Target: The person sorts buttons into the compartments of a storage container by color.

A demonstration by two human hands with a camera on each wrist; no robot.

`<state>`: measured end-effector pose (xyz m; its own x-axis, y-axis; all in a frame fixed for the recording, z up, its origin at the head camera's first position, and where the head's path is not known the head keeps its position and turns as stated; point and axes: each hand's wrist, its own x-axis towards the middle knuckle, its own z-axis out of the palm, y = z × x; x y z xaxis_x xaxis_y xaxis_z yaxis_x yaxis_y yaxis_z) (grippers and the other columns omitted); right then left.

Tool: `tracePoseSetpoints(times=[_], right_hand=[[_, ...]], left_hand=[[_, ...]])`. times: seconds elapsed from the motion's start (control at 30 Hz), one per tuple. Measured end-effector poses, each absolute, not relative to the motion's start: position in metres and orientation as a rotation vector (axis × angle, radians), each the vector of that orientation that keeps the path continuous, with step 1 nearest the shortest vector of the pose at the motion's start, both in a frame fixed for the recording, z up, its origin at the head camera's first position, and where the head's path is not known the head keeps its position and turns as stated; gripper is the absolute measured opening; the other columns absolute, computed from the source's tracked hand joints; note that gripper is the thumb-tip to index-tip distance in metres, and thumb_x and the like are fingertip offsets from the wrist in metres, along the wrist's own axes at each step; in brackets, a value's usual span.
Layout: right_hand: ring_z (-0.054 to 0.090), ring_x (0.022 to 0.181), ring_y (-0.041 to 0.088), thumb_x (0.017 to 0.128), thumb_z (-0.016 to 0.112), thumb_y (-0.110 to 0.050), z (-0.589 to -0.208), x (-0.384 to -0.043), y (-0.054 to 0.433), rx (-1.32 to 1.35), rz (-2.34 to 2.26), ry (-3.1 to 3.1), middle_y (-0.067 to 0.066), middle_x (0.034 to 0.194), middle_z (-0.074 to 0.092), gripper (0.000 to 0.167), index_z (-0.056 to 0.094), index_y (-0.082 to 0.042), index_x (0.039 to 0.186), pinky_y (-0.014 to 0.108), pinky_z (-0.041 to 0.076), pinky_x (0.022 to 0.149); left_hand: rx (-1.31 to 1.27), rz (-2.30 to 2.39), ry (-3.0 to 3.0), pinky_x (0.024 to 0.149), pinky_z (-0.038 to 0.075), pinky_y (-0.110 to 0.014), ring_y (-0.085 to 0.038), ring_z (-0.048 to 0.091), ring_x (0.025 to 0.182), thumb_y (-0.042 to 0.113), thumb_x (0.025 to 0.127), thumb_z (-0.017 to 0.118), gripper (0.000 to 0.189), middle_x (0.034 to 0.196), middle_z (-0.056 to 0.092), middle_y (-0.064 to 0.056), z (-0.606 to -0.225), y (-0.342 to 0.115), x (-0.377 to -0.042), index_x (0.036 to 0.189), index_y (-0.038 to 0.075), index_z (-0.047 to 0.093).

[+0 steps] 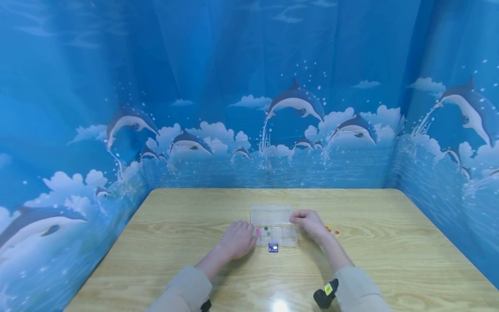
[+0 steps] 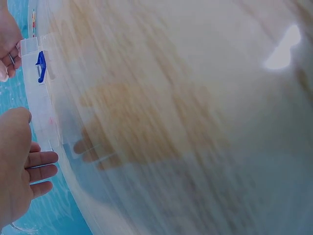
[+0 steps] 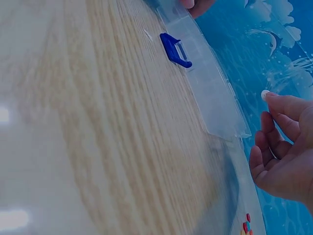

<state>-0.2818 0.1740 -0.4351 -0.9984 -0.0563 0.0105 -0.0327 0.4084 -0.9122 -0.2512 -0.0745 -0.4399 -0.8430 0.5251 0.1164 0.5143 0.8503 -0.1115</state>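
Probably partway: box (image 1: 289, 237) lies open between our hands, pink bit (image 1: 257, 232) and green bit (image 1: 266, 228) inside; loose bits (image 1: 337, 232) outside likely left. Right hand (image 1: 309, 222) pinches white bit (image 3: 265, 94); left hand's (image 1: 238, 238) fingers loosely extended.

A pale wood-grain counter (image 1: 156, 234) carries a clear plastic box (image 1: 289, 237), its lid open and a blue latch (image 1: 273, 248) on its near side. To the right of the box, small round pieces (image 1: 337, 232) in red, orange and yellow lie loosely together. Beyond the box, rounded corners finish the counter; in front of it, the glossy surface catches a bright reflection (image 1: 280, 305).
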Motion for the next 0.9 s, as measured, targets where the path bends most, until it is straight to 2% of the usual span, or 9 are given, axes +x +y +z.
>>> tracePoseSetpoints(times=[0.2, 0.4, 0.57, 0.7, 0.9], right_hand=[[0.054, 0.089, 0.022, 0.082, 0.065, -0.009, -0.435, -0.281, 0.166, -0.057, -1.695, 2.608, 0.008, 0.091, 0.065, 0.013, 0.067, 0.002, 0.09, 0.033, 0.041, 0.079], [0.053, 0.097, 0.026, 0.083, 0.065, -0.01, -0.436, -0.282, 0.16, 0.001, -1.666, 2.592, 0.008, 0.096, 0.064, 0.012, 0.068, -0.001, 0.091, 0.043, 0.041, 0.088], [0.054, 0.099, 0.027, 0.082, 0.066, -0.009, -0.436, -0.282, 0.157, -0.029, -1.673, 2.595, 0.008, 0.094, 0.065, 0.013, 0.068, 0.0, 0.092, 0.046, 0.038, 0.092], [0.055, 0.096, 0.026, 0.082, 0.066, -0.008, -0.437, -0.282, 0.155, -0.039, -1.689, 2.603, 0.007, 0.092, 0.065, 0.013, 0.068, 0.001, 0.091, 0.045, 0.039, 0.091], [0.055, 0.091, 0.024, 0.082, 0.066, -0.008, -0.439, -0.282, 0.151, -0.024, -1.693, 2.598, 0.007, 0.09, 0.065, 0.013, 0.068, 0.002, 0.091, 0.039, 0.042, 0.083]], left_hand=[[-0.813, 0.11, -2.876, 0.093, 0.043, -0.038, -0.023, 0.054, 0.098, 0.035, 0.1, 0.034, 0.037, 0.098, 0.057, -0.009, -0.439, -0.075, -0.25, 0.105, 0.005, 0.055], [-0.818, 0.091, -2.894, 0.094, 0.042, -0.039, -0.024, 0.054, 0.101, 0.035, 0.1, 0.035, 0.036, 0.1, 0.057, -0.01, -0.438, -0.074, -0.25, 0.104, 0.005, 0.054], [-0.814, 0.089, -2.906, 0.094, 0.042, -0.039, -0.024, 0.054, 0.102, 0.035, 0.1, 0.035, 0.036, 0.102, 0.057, -0.01, -0.439, -0.074, -0.25, 0.106, 0.005, 0.054], [-0.807, 0.088, -2.917, 0.095, 0.041, -0.04, -0.024, 0.053, 0.103, 0.035, 0.1, 0.034, 0.036, 0.103, 0.057, -0.01, -0.438, -0.073, -0.25, 0.107, 0.005, 0.054], [-0.801, 0.095, -2.924, 0.097, 0.04, -0.04, -0.025, 0.053, 0.106, 0.035, 0.1, 0.035, 0.037, 0.106, 0.058, -0.011, -0.438, -0.074, -0.25, 0.108, 0.004, 0.054]])
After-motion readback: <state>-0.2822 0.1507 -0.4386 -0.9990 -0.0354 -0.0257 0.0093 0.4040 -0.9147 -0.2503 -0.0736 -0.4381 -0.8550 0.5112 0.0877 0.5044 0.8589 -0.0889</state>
